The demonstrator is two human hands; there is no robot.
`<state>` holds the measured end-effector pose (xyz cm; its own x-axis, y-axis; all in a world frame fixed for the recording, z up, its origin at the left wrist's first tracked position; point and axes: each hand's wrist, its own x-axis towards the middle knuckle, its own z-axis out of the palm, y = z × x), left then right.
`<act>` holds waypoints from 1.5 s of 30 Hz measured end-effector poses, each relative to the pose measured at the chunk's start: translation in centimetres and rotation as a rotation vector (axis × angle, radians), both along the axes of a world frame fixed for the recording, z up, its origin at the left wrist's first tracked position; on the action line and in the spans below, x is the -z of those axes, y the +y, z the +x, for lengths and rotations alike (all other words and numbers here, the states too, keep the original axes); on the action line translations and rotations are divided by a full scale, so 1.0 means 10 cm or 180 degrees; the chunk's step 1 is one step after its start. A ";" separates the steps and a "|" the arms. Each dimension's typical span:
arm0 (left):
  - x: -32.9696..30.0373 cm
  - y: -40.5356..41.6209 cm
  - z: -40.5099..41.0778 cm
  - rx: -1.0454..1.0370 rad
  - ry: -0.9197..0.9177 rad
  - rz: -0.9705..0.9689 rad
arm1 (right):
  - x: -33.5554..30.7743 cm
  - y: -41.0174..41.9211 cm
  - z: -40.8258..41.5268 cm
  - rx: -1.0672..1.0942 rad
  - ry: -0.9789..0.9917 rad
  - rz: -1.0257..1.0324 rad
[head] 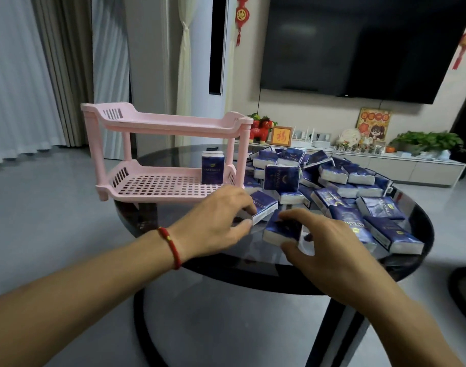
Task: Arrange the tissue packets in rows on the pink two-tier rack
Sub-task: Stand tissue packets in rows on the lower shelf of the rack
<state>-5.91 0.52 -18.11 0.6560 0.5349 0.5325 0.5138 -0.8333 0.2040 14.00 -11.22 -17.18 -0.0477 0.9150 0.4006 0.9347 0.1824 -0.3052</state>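
Hands are both low over the near edge of the round dark glass desk (216,263), each on its own tissue packet. The left hand (213,221), with a red string bracelet (171,245) on the wrist, has its fingers curled over one blue packet (263,206); the thumb presses the white near end and the other fingers lie on top, so it grips this packet. The right hand (324,247) is spread wider: the thumb is under the near corner and the fingers reach over the top of a second blue packet (281,230), which it pinches between them. The two packets are just beside each other, and I cannot tell if they touch.

The pink two-tier rack (163,144) stands on the left part of the desk. Its upper tier holds nothing that I can see. On the lower tier a few packets stand upright (213,168) at the right end, against the side wall. The loose heap of blue packets (340,181) lies on the desk to the right of the rack, some flat, some tilted on others
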 end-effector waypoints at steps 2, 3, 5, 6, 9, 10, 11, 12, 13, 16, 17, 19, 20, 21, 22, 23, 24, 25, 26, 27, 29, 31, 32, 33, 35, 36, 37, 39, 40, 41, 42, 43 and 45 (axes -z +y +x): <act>-0.03 -0.04 -0.05 -0.0035 -0.0156 -0.0241 | 0.01 -0.04 0.03 -0.0127 0.0136 0.0009; -0.04 -0.06 -0.07 -0.0066 -0.0194 -0.0384 | 0.01 -0.04 0.04 -0.0192 0.0110 -0.0003; -0.05 -0.10 -0.09 -0.0106 -0.0235 -0.0519 | -0.03 -0.04 0.02 -0.0212 -0.0051 -0.0194; -0.05 -0.13 -0.08 -0.0130 -0.0256 -0.0568 | -0.05 -0.04 0.01 -0.0166 -0.0154 -0.0337; -0.08 -0.18 -0.13 -0.0234 -0.0540 -0.0984 | -0.11 -0.04 -0.01 -0.0003 -0.0228 -0.0278; -0.09 -0.19 -0.16 -0.0217 -0.0626 -0.1142 | -0.14 -0.03 -0.04 0.0019 -0.0079 -0.0099; -0.11 -0.21 -0.18 -0.0165 -0.0661 -0.1283 | -0.16 0.01 -0.07 0.0009 0.0125 0.0073; -0.13 -0.22 -0.20 -0.0064 -0.0666 -0.1445 | -0.17 0.07 -0.11 -0.0021 0.0331 0.0181; -0.14 -0.24 -0.21 0.0073 -0.0714 -0.1660 | -0.18 0.16 -0.15 -0.0067 0.0493 0.0188; -0.13 -0.24 -0.22 0.0353 -0.1230 -0.2251 | -0.12 0.44 -0.30 -0.0288 0.0485 -0.0142; -0.12 -0.23 -0.23 0.0353 -0.1403 -0.2341 | -0.06 0.51 -0.33 -0.0364 0.0425 -0.0168; -0.09 -0.20 -0.25 0.0289 -0.1613 -0.2439 | 0.04 0.56 -0.36 -0.0459 0.0405 -0.0162; -0.08 -0.20 -0.27 0.0261 -0.1651 -0.2441 | 0.07 0.54 -0.36 -0.0482 0.0489 -0.0192; -0.07 -0.19 -0.29 0.0252 -0.1676 -0.2422 | 0.09 0.52 -0.35 -0.0518 0.0632 -0.0225; -0.08 -0.19 -0.32 0.0268 -0.1691 -0.2413 | 0.09 0.50 -0.35 -0.0574 0.0765 -0.0257; -0.10 -0.18 -0.35 0.0311 -0.1703 -0.2444 | 0.09 0.50 -0.34 -0.0637 0.0858 -0.0278; -0.12 -0.18 -0.38 0.0417 -0.1741 -0.2550 | 0.09 0.50 -0.33 -0.0705 0.0891 -0.0294; -0.13 -0.17 -0.41 0.0572 -0.1813 -0.2720 | 0.09 0.52 -0.31 -0.0787 0.0904 -0.0312; -0.14 -0.16 -0.43 0.0720 -0.1908 -0.2895 | 0.08 0.53 -0.32 -0.0865 0.0915 -0.0320; -0.15 -0.15 -0.45 0.0782 -0.1985 -0.2979 | 0.07 0.54 -0.32 -0.0937 0.0977 -0.0296; -0.16 -0.12 -0.46 0.0608 -0.2054 -0.2871 | 0.05 0.57 -0.33 -0.1068 0.1255 -0.0177; -0.17 -0.10 -0.46 0.0401 -0.1985 -0.2641 | 0.01 0.59 -0.36 -0.1147 0.1447 -0.0056; -0.19 -0.09 -0.46 0.0334 -0.1984 -0.2538 | -0.02 0.61 -0.37 -0.1165 0.1482 0.0021; -0.22 -0.07 -0.47 0.0272 -0.2017 -0.2422 | -0.04 0.63 -0.39 -0.1190 0.1564 0.0104; -0.31 -0.06 -0.50 0.0170 -0.2107 -0.2208 | -0.08 0.65 -0.42 -0.1217 0.1927 0.0162; -0.36 -0.06 -0.52 0.0135 -0.2108 -0.2125 | -0.09 0.67 -0.43 -0.1207 0.2063 0.0099; -0.41 -0.06 -0.54 0.0109 -0.2060 -0.2042 | -0.11 0.68 -0.44 -0.1196 0.2105 -0.0004; -0.47 -0.06 -0.58 0.0062 -0.1850 -0.1918 | -0.14 0.72 -0.43 -0.1238 0.2033 -0.0221; -0.50 -0.06 -0.61 0.0061 -0.1690 -0.1918 | -0.17 0.73 -0.42 -0.1262 0.1985 -0.0246; -0.51 -0.06 -0.64 0.0076 -0.1493 -0.1927 | -0.19 0.75 -0.41 -0.1249 0.1923 -0.0206; -0.51 -0.06 -0.66 0.0073 -0.1275 -0.1910 | -0.23 0.76 -0.41 -0.1218 0.1861 -0.0144; -0.52 -0.06 -0.67 0.0057 -0.1053 -0.1819 | -0.26 0.78 -0.42 -0.1197 0.1819 -0.0069; -0.54 -0.04 -0.66 -0.0053 -0.0659 -0.1418 | -0.32 0.83 -0.45 -0.1194 0.1661 0.0094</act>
